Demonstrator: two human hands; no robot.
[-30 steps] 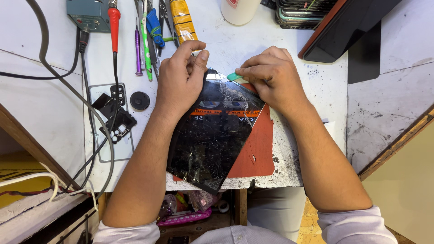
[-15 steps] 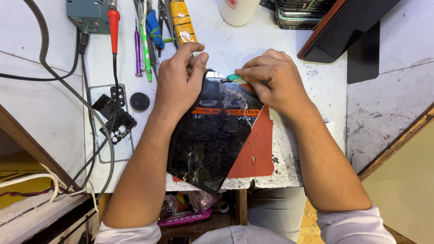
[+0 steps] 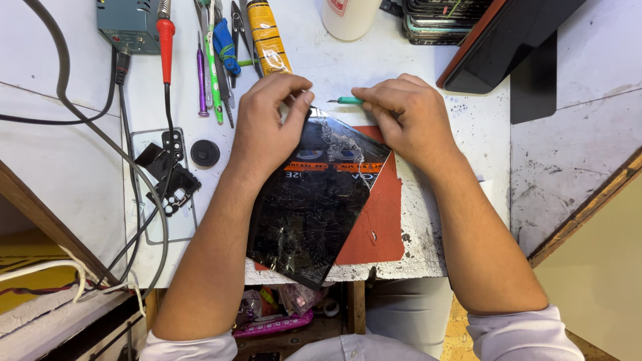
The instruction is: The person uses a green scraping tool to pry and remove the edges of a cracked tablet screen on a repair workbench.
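A black tablet with a badly cracked glass screen lies tilted on a red mat on the white bench. My left hand pinches the tablet's far corner between thumb and fingers. My right hand rests on the far right edge of the screen and holds a thin green-handled blade tool, whose tip points left toward my left fingers, just above the corner.
Hand tools line the far edge: a red-handled iron, purple and green drivers, a yellow glue tube. A grey power unit sits far left, cables and small black parts at left, a dark folded case far right.
My right hand has drawn the green tool out from the tablet's corner, so its blade now shows. My left hand keeps its pinch on the corner.
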